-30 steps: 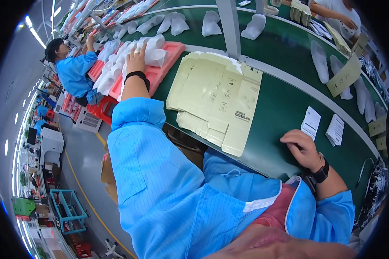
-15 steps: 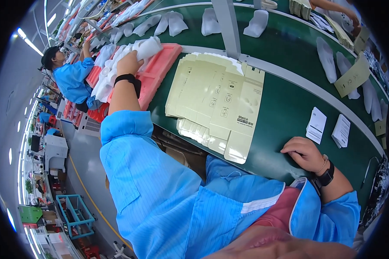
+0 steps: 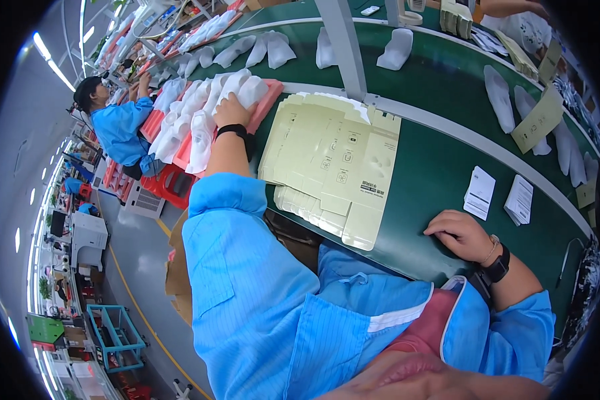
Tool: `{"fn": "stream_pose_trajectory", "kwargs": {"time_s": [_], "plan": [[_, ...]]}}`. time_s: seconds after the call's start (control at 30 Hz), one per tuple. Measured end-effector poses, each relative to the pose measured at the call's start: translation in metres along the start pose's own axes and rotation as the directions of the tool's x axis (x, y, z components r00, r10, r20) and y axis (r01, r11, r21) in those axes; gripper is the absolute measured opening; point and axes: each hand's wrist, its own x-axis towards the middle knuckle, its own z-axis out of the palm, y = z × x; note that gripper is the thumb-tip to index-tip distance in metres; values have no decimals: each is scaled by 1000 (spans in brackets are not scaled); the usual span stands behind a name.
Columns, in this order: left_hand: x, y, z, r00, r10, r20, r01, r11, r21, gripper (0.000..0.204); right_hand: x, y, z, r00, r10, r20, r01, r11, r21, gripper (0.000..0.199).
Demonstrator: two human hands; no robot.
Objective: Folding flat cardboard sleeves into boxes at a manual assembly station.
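Observation:
My left hand reaches over a red tray at the left and closes on a white wrapped item, its fingertips partly hidden against the soft wrapping. Several more white wrapped items lie side by side in that tray. My right hand rests on the green tabletop with its fingers curled in, and nothing shows in it. Between the hands lies a fanned stack of flat pale-yellow cartons. Beyond my right hand are a white leaflet and a small leaflet stack.
A grey metal post rises behind the cartons. Across the raised rail, more white wrapped items sit on a green surface. A co-worker in blue is at the far left. Another person's arm shows at the top right.
My left hand has moved right and slightly nearer over the tray, and the wrapped items there look shifted. My view has turned a little. My right hand stays on the table.

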Motion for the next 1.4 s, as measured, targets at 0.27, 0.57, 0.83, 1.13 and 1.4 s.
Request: {"fn": "stream_pose_trajectory", "kwargs": {"time_s": [0.27,0.57,0.83,1.13,1.4], "plan": [[-34,17,-46,869,363,-336,-475,805,-357,63,-6,0,1,999,-51,9,51,998,-25,20],[-236,110,-109,663,748,-25,-634,543,-550,66,0,4,9,992,120,-44,-101,948,301,30],[-266,114,-76,946,314,-84,-235,481,-844,66,31,-16,34,878,467,102,-341,464,818,54],[-261,109,-62,964,261,51,-38,325,-945,61,71,-9,45,840,531,114,-324,322,890,57],[-259,122,-123,896,412,-163,-154,-56,-986,103,63,-58,37,959,220,-181,-204,973,107,50]]}}
